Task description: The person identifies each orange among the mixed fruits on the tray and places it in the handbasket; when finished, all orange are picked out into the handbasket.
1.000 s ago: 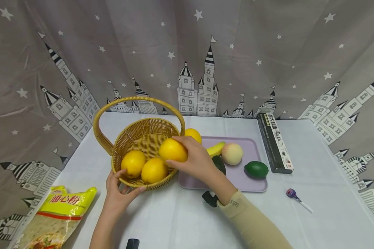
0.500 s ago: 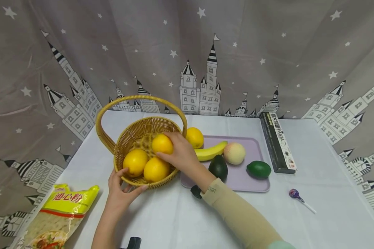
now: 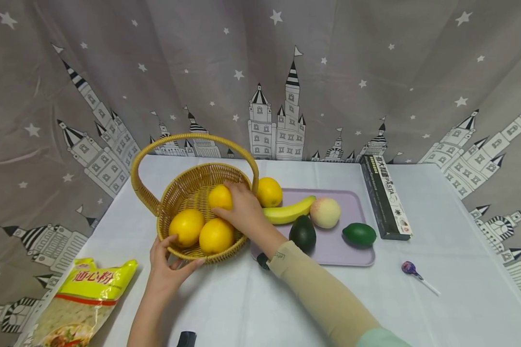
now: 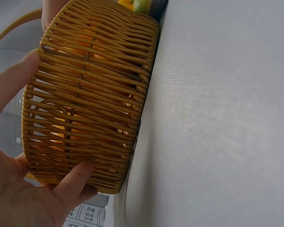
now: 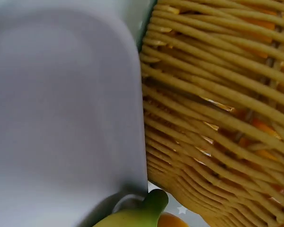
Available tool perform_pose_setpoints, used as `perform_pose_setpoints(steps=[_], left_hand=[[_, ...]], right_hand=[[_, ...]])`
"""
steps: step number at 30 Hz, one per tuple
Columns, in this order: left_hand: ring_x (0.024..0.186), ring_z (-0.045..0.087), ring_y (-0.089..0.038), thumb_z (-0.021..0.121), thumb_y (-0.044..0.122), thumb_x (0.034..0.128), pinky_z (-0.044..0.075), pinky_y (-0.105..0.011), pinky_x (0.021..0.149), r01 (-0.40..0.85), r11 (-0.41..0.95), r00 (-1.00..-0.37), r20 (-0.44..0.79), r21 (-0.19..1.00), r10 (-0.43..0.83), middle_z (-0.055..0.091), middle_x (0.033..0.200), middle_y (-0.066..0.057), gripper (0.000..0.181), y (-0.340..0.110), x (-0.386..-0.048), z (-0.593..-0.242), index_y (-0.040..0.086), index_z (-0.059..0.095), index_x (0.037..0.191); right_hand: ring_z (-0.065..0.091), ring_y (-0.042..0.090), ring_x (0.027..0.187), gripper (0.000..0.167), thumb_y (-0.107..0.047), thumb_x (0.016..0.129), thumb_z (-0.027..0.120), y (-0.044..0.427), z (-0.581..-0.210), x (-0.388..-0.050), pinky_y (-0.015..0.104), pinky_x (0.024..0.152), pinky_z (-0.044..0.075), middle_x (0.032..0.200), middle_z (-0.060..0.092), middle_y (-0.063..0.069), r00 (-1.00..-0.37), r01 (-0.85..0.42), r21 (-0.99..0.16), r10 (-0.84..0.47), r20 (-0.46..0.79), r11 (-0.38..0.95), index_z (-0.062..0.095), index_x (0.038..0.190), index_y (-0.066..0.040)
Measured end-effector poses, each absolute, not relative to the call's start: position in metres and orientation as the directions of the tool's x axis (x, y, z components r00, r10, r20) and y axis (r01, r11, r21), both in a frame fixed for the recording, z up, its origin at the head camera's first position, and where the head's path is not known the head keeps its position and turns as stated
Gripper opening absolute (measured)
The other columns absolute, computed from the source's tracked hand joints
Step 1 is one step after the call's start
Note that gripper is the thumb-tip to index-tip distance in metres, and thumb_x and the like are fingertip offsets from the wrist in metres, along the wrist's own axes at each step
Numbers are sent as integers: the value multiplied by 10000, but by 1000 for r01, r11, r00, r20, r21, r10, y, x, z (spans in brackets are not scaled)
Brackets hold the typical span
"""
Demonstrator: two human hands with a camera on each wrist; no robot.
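The wicker basket (image 3: 190,189) with its tall arched handle stands left of the middle of the table. My left hand (image 3: 167,272) holds the basket's near rim, fingers over the edge and thumb outside; the left wrist view shows those fingers against the weave (image 4: 85,90). Reaching over the right rim, my right hand (image 3: 244,211) grips an orange (image 3: 219,198) inside the basket. Just nearer, an orange (image 3: 186,228) and another orange (image 3: 216,236) rest in the basket. The right wrist view shows only the basket's outer side (image 5: 217,104) and the tray; that hand is hidden there.
Right of the basket lies a lilac tray (image 3: 330,258) with a banana (image 3: 289,211), peach (image 3: 325,212), avocado (image 3: 302,234) and green fruit (image 3: 359,234). One orange (image 3: 269,192) is at its back left. Around are a pasta box (image 3: 385,198), lollipop (image 3: 418,277) and pasta bag (image 3: 82,301).
My right hand has carried the orange left and lower into the basket, still gripping it. More of the banana and avocado shows now. My left hand has stayed on the rim.
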State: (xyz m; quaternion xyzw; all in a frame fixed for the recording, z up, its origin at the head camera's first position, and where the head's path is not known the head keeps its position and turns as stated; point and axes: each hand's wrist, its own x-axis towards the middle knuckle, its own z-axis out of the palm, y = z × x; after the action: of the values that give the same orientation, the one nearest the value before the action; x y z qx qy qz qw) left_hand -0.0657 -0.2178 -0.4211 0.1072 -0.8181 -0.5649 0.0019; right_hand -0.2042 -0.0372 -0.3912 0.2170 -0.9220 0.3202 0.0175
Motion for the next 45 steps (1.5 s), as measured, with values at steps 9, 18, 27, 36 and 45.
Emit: perform_pose_setpoints(steps=[9, 18, 27, 36, 45], left_hand=[[1431, 69, -422, 788, 148, 819, 370, -412, 1071, -183, 346, -976, -128, 920, -176, -255, 1542, -131, 911, -220, -65, -423, 21, 169, 1475], [1425, 82, -439, 785, 124, 818, 365, -426, 1071, -163, 347, -978, -107, 923, -177, -224, 1548, -138, 892, -220, -66, -423, 11, 181, 1464], [1427, 77, -431, 790, 140, 816, 377, -408, 1065, -174, 342, -978, -121, 923, -173, -255, 1541, -137, 910, -221, -66, -423, 19, 171, 1472], [1426, 77, -434, 785, 140, 821, 377, -413, 1066, -165, 347, -979, -111, 923, -170, -248, 1542, -144, 903, -220, -66, -423, 11, 173, 1471], [1428, 63, -432, 784, 139, 822, 360, -414, 1074, -163, 336, -979, -109, 928, -171, -259, 1537, -151, 899, -220, -65, -423, 6, 171, 1466]], right_hand=[[492, 272, 1222, 703, -472, 897, 648, -43, -397, -203, 383, 1055, 441, 1372, 484, 115, -908, -413, -504, -385, 164, 758, 414, 1447, -103], [512, 260, 1181, 505, -383, 936, 618, -41, -398, -202, 368, 1024, 467, 1311, 527, 82, -889, -454, -419, -428, 162, 786, 538, 1352, -109], [447, 281, 1277, 605, -413, 917, 638, -31, -393, -191, 402, 1101, 388, 1426, 446, 80, -847, -528, -455, -486, 216, 717, 462, 1429, -142], [399, 226, 1325, 546, -356, 910, 669, -2, -366, -169, 404, 1106, 381, 1463, 420, 46, -791, -611, -537, -473, 387, 582, 495, 1396, -177], [427, 204, 1300, 544, -237, 851, 756, 39, -356, -171, 377, 1094, 396, 1398, 485, 76, -746, -657, -580, -302, 594, 481, 543, 1334, -104]])
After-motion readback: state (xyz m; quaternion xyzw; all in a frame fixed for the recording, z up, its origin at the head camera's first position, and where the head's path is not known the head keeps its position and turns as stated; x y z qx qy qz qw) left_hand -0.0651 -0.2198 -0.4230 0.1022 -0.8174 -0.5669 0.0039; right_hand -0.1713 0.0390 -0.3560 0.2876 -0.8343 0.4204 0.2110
